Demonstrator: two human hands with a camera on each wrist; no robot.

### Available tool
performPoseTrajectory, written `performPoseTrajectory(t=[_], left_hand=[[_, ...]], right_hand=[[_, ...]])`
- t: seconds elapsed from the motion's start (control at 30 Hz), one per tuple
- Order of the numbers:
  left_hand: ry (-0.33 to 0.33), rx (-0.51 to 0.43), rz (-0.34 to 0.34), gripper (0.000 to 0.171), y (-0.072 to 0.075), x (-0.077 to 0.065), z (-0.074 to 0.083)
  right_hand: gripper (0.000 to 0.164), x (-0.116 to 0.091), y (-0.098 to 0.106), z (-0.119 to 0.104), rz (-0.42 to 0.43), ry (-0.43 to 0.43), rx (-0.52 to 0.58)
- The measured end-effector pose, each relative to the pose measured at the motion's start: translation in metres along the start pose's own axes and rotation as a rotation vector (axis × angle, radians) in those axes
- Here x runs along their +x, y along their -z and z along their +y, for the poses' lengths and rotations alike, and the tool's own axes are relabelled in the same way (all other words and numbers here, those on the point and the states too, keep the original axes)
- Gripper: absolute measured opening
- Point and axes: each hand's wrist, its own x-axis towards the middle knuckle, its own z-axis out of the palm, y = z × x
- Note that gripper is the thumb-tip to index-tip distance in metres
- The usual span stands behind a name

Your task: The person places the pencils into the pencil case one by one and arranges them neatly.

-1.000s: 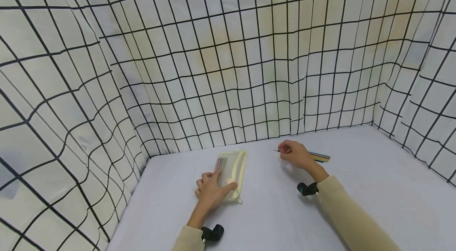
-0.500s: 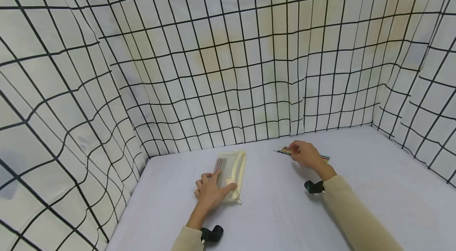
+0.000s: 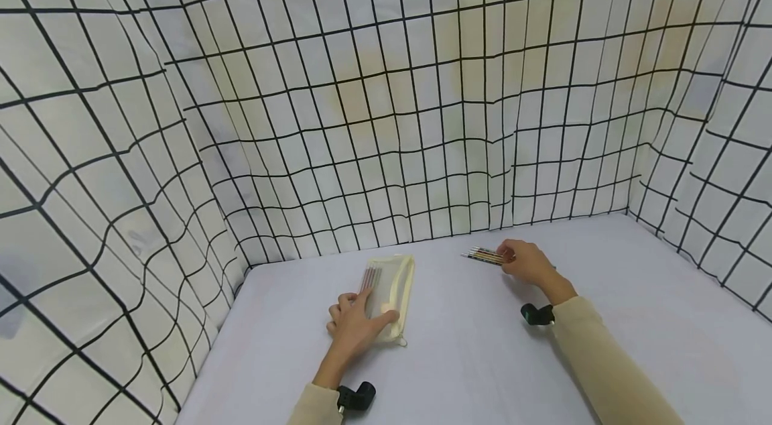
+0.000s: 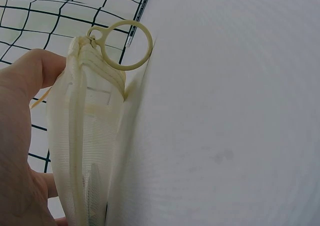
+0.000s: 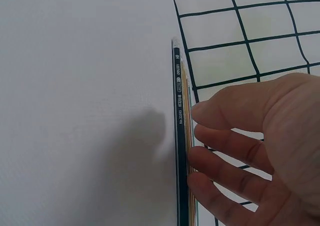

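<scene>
My left hand (image 3: 356, 328) rests spread on a pale yellow mesh pencil pouch (image 3: 391, 277), thumb on its zipper side and fingers toward its left edge. Several pencils (image 3: 372, 277) show inside through the mesh. A ring pull (image 4: 126, 65) hangs at the pouch's end in the left wrist view. Over on the right, my right hand (image 3: 531, 265) reaches over a row of pencils (image 3: 482, 255) lying side by side on the table. In the right wrist view a dark pencil (image 5: 179, 141) lies outermost, and the relaxed fingertips and thumb are right at the row's side.
A white cloth covers the table (image 3: 458, 344). White cloth walls with a black grid (image 3: 386, 110) enclose it at the back and sides. Black wrist cameras (image 3: 356, 397) are strapped to both wrists.
My right hand has slid to the right along the pencils, uncovering their left ends; the row now looks more gathered. My left hand stays on the pouch.
</scene>
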Motion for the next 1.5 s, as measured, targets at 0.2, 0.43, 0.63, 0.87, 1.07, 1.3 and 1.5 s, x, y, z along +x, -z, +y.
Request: performPoseTrajectory(t=[0.2, 0.43, 0.63, 0.87, 1.07, 1.3, 1.5], left_hand=[[0.003, -0.006, 0.001, 0.092, 0.000, 0.000, -0.001], [0.011, -0.009, -0.005, 0.092, -0.001, 0.001, -0.003], [0.006, -0.010, -0.003, 0.093, 0.000, 0.000, -0.002], [0.003, -0.009, -0.002, 0.093, 0.000, -0.001, -0.002], [0.005, -0.018, 0.000, 0.093, -0.002, 0.001, -0.004], [0.016, -0.027, 0.006, 0.090, -0.007, 0.006, -0.009], [0.008, -0.036, 0.014, 0.089, -0.008, 0.007, -0.011]], right_hand=[[0.031, -0.001, 0.001, -0.001, -0.003, -0.014, -0.012], [0.029, 0.001, -0.001, 0.001, 0.005, -0.005, -0.079], [0.027, 0.000, -0.003, 0.001, 0.006, -0.020, -0.110], [0.028, 0.000, -0.002, -0.001, -0.003, -0.026, -0.140], [0.029, -0.002, -0.002, -0.002, -0.019, -0.037, -0.155], [0.026, -0.001, -0.003, -0.001, -0.056, -0.061, -0.170], [0.029, 0.000, -0.002, 0.001, -0.076, -0.017, -0.181]])
